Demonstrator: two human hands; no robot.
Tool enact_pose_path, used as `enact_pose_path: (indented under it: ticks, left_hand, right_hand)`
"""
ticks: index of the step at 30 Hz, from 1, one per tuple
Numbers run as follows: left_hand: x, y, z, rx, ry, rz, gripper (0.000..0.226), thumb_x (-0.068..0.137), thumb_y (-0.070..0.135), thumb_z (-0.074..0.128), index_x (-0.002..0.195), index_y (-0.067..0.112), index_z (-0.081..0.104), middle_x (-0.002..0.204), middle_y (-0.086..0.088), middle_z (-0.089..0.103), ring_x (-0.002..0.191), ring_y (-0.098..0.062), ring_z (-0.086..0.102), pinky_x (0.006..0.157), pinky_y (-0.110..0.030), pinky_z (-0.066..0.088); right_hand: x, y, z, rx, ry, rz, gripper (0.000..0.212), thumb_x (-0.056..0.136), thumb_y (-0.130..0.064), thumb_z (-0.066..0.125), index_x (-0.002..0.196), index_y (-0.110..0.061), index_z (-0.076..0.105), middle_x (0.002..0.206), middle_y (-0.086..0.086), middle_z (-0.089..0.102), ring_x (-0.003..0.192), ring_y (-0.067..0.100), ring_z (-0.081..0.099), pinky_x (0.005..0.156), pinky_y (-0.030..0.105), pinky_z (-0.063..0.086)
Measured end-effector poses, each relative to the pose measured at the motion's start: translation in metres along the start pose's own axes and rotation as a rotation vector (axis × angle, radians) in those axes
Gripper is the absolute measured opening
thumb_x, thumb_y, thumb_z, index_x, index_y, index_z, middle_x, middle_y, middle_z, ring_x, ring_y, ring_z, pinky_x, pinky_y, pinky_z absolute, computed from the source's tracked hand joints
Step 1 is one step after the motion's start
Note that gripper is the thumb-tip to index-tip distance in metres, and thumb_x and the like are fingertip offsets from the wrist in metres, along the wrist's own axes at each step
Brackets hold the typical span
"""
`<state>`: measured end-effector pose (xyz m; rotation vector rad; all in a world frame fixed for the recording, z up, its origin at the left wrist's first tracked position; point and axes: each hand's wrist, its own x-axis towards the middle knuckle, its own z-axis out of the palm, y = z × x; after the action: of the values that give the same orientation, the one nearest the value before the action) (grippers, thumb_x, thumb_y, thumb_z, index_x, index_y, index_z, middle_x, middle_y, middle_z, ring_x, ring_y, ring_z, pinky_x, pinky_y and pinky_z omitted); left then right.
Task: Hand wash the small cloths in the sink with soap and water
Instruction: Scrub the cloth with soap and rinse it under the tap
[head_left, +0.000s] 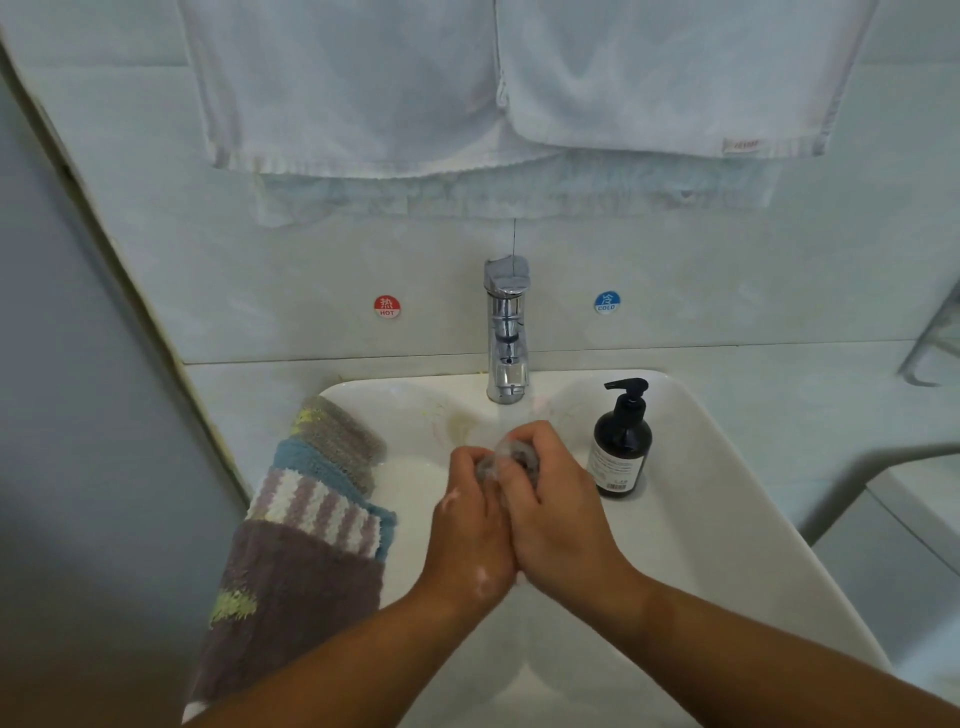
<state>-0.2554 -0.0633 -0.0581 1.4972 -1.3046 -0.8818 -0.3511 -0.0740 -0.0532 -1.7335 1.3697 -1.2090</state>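
Head view, contents as recorded.

Item one: a small grey cloth (511, 456), bunched into a wad, is held over the white ceramic sink (727, 519), directly under the chrome single-lever faucet (506, 332). A thin stream of water (511, 415) is seen falling from the spout onto the wad.

Left hand (470, 514): fingers are curled round the near-left side of the cloth; white suds (485, 578) are noted on its back.

Right hand (553, 512): fingers are curled over the top and right side of the same cloth, with the heel pressed against the left hand.

Item two: a dark pump-top soap bottle (622, 449) with a pale label is stood upright on the sink's right ledge, just beside the right hand and untouched.

Item three: four fuzzy cloths are overlapped along the left rim. A brown cloth with a yellow-green patch (296, 592) is nearest, then a purple-and-white striped cloth (317, 506), a blue cloth (306, 460) and a grey ribbed cloth (340, 426) farthest.

Wall fittings: a red round HOT sticker (387, 306), a blue round COLD sticker (607, 302), and white towels (337, 78) hung above.
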Motion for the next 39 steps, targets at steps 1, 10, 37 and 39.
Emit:
enact_pose_path:
  ticks: [1, 10, 37, 39]
  left_hand:
    - [-0.006, 0.001, 0.003, -0.017, -0.032, 0.002, 0.014, 0.109, 0.033, 0.036, 0.114, 0.025, 0.046, 0.09, 0.004, 0.065, 0.079, -0.01, 0.065, 0.056, -0.013, 0.05]
    - [-0.003, -0.002, 0.002, -0.065, -0.017, -0.028, 0.013, 0.109, 0.032, 0.038, 0.114, 0.025, 0.047, 0.093, 0.001, 0.068, 0.079, -0.014, 0.067, 0.058, -0.018, 0.053]
    - [-0.009, 0.012, -0.001, 0.011, -0.003, 0.07, 0.012, 0.109, 0.028, 0.038, 0.119, 0.03, 0.044, 0.096, 0.011, 0.061, 0.084, -0.002, 0.061, 0.059, -0.005, 0.045]
    - [0.002, 0.008, -0.005, 0.022, 0.048, 0.018, 0.012, 0.109, 0.027, 0.038, 0.118, 0.03, 0.044, 0.097, 0.008, 0.062, 0.083, -0.002, 0.059, 0.057, -0.006, 0.044]
  right_hand:
    - [0.007, 0.004, -0.001, -0.008, 0.045, 0.04, 0.005, 0.104, -0.025, 0.051, 0.103, -0.025, 0.056, 0.088, -0.011, 0.065, 0.083, 0.005, 0.064, 0.073, 0.021, 0.053]
    - [-0.004, 0.001, -0.004, 0.024, -0.033, 0.043, 0.007, 0.104, -0.023, 0.053, 0.102, -0.028, 0.056, 0.083, -0.012, 0.064, 0.08, -0.006, 0.062, 0.065, 0.011, 0.049]
    - [0.001, 0.017, -0.004, -0.052, -0.046, 0.204, 0.015, 0.106, -0.032, 0.044, 0.097, -0.022, 0.052, 0.081, -0.007, 0.065, 0.071, 0.007, 0.062, 0.056, 0.013, 0.044]
    - [-0.012, 0.007, -0.002, -0.04, -0.132, 0.156, 0.014, 0.107, -0.028, 0.043, 0.097, -0.023, 0.051, 0.082, -0.005, 0.064, 0.069, 0.008, 0.061, 0.056, 0.016, 0.045]
